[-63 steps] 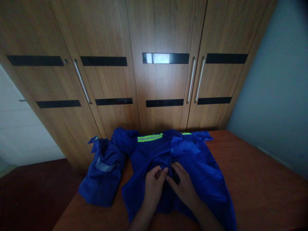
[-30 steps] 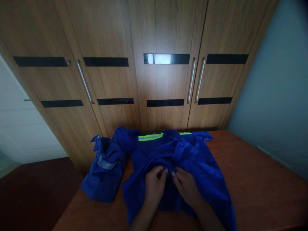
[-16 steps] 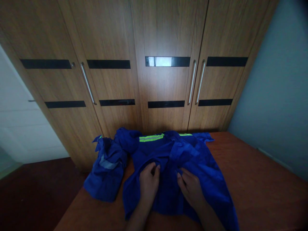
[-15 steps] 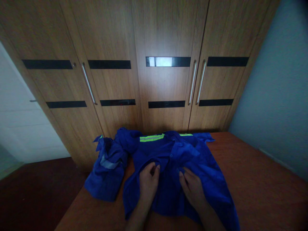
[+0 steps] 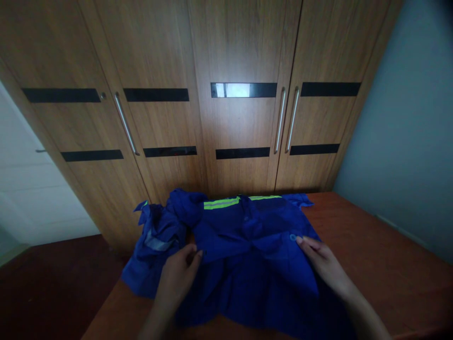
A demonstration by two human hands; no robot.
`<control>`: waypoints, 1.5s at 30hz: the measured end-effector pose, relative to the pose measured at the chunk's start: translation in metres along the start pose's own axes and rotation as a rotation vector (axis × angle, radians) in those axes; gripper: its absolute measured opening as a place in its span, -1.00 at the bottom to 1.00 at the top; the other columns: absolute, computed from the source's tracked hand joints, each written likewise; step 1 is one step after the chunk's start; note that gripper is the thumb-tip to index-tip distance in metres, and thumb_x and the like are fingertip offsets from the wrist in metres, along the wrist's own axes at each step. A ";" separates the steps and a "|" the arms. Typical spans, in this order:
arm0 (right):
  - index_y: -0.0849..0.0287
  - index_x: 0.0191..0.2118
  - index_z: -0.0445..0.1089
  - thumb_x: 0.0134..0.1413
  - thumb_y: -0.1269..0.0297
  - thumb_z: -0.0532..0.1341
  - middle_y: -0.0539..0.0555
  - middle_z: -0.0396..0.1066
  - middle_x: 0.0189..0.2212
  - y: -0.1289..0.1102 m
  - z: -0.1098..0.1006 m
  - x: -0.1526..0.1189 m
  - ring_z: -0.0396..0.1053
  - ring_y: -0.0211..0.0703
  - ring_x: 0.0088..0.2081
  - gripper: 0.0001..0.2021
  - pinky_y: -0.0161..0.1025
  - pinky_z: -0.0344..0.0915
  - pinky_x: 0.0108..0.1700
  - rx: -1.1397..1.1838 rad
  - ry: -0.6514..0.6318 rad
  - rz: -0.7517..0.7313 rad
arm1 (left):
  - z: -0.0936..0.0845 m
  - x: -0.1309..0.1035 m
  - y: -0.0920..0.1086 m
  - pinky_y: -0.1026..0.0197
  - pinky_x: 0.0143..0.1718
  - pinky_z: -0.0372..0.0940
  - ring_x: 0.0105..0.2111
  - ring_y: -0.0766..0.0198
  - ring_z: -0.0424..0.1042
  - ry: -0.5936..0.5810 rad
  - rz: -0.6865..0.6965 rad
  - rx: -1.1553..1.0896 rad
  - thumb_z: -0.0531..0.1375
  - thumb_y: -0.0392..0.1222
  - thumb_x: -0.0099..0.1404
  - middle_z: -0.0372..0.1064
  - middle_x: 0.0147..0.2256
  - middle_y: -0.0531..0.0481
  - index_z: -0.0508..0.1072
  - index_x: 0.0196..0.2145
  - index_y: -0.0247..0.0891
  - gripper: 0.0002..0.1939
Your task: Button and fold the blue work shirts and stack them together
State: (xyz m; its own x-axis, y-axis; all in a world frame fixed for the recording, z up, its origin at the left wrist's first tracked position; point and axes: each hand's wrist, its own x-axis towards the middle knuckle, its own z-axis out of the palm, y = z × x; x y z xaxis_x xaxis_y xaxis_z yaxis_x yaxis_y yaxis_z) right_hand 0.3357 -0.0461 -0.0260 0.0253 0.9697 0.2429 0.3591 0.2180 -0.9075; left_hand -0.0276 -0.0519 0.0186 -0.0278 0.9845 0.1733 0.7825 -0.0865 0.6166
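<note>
A blue garment (image 5: 262,278) with yellow-green reflective stripes near its far edge lies spread over the reddish-brown wooden surface. My left hand (image 5: 182,269) pinches one front edge of it, on the left. On the right, my right hand (image 5: 316,257) grips the other front edge between thumb and fingers, beside a round button (image 5: 293,237). The cloth between both hands is stretched and lifted a little. Left of my left hand lies a bunched blue piece (image 5: 152,250) with a pale grey band; whether it is joined to the garment I cannot tell.
Behind the wooden surface (image 5: 382,264) stands a wooden wardrobe (image 5: 240,123) with black strips and metal handles. A pale wall (image 5: 399,156) rises at the right. To the left are a white door (image 5: 42,179) and a dark red floor (image 5: 56,283).
My hands have moved apart, the left one leftward and the right one rightward and slightly up. The garment's front edges are spread wider between them.
</note>
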 end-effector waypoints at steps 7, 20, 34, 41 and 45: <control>0.19 -0.02 0.36 0.08 0.33 0.02 0.19 0.47 -0.19 0.018 0.012 0.006 0.43 0.02 -0.16 -0.64 -0.04 0.34 -0.09 -0.605 0.241 -0.163 | 0.018 -0.016 0.021 0.25 -0.47 0.12 -0.42 0.17 0.44 0.090 -0.039 0.366 -0.01 -0.22 0.28 0.39 -0.34 0.00 0.27 -0.29 -0.16 -0.91; 0.15 -0.09 0.35 0.07 0.53 0.06 0.11 0.43 -0.21 -0.041 0.100 0.001 0.35 -0.05 -0.15 -0.69 -0.09 0.24 -0.08 -0.671 -0.074 -0.381 | 0.082 -0.004 0.094 0.19 -0.15 0.25 -0.22 0.24 0.34 0.040 0.443 -0.208 0.03 -0.48 0.11 0.30 -0.29 0.03 0.25 -0.31 -0.17 -0.75; 0.11 -0.40 0.42 0.12 0.30 0.17 -0.02 0.47 -0.41 -0.003 0.095 0.007 0.42 -0.15 -0.31 -0.89 -0.22 0.26 -0.20 -0.368 -0.059 -0.251 | 0.114 0.013 0.048 0.18 -0.17 0.28 -0.23 0.20 0.36 -0.087 0.360 -0.032 0.13 -0.44 0.15 0.31 -0.30 0.00 0.37 -0.36 -0.20 -0.84; 0.10 -0.30 0.46 0.04 0.40 0.13 0.03 0.50 -0.33 -0.010 0.092 0.002 0.44 -0.12 -0.24 -0.83 -0.19 0.32 -0.14 -0.257 -0.135 -0.258 | 0.111 0.012 0.050 0.18 -0.14 0.30 -0.21 0.21 0.41 -0.101 0.398 -0.046 0.00 -0.46 0.26 0.41 -0.27 -0.05 0.52 -0.22 -0.16 -0.64; 0.09 -0.27 0.45 0.08 0.39 0.13 0.04 0.49 -0.31 -0.006 0.097 0.002 0.44 -0.12 -0.22 -0.84 -0.17 0.31 -0.11 -0.377 -0.063 -0.309 | 0.109 0.012 0.052 0.14 -0.11 0.30 -0.21 0.19 0.41 -0.096 0.404 -0.067 0.00 -0.46 0.26 0.45 -0.27 -0.07 0.54 -0.22 -0.19 -0.63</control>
State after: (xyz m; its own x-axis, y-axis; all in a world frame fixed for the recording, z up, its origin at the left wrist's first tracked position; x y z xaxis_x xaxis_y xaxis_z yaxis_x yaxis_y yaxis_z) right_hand 0.2428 -0.0348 -0.0537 -0.1881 0.8735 0.4490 0.6540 0.4525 -0.6062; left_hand 0.0812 -0.0274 -0.0310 0.3338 0.8790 0.3406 0.6765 -0.4750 0.5628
